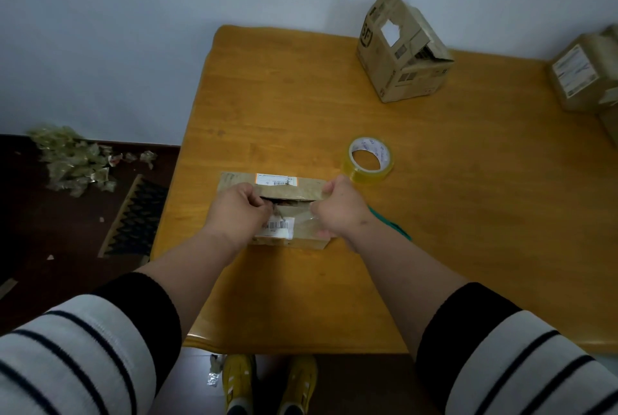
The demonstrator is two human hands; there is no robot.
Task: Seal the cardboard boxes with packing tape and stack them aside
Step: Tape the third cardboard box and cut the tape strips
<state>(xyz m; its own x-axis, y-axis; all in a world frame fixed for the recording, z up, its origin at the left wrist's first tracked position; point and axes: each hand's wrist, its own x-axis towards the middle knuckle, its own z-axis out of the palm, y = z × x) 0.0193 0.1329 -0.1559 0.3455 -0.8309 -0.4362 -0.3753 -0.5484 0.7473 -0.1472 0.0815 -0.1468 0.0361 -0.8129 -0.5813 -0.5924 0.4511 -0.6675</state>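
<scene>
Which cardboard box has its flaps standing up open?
The box at the table's far edge, flaps raised like a roof. The flat box under both hands lies low.

Three cardboard boxes (287, 210) (403, 50) (583, 77), one tape roll (368, 160), two hands (239, 210) (337, 207), one table (468, 230).

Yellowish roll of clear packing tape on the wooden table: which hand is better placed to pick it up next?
Right, probably. The yellowish roll of clear packing tape lies just beyond the right hand, nearly touching it. The left hand grips the flat brown cardboard box on its far side from the roll.
</scene>
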